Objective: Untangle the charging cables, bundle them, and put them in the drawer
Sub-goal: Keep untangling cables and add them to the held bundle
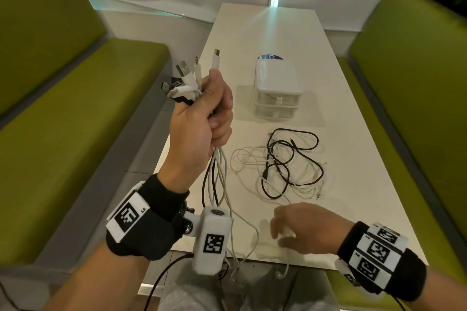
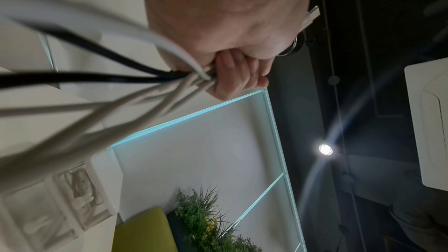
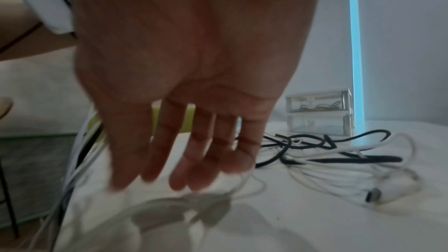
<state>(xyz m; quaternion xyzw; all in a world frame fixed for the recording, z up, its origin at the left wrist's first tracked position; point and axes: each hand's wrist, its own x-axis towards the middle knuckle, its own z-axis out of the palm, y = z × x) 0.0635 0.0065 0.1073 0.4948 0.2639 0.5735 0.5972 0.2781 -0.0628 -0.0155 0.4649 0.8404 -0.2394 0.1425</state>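
Observation:
My left hand [image 1: 212, 113] is raised above the table's left edge and grips a bunch of white and black charging cables [image 1: 217, 179]; their plugs [image 1: 187, 76] stick out above the fist and the cords hang down past the front edge. In the left wrist view the fingers [image 2: 232, 72] curl round the same cords [image 2: 126, 106]. My right hand [image 1: 295, 230] hovers low over the table near the front edge, fingers [image 3: 194, 156] spread and straight, holding nothing. A tangle of black and white cables [image 1: 285, 166] lies mid-table. The small white two-drawer box [image 1: 278, 88] stands behind it, drawers closed.
The white table [image 1: 353, 159] runs away from me between two green benches [image 1: 63, 121] [image 1: 417, 83]. A blue-and-white item [image 1: 271, 57] peeks out behind the drawer box. A loose white cord [image 3: 184, 204] lies under my right hand.

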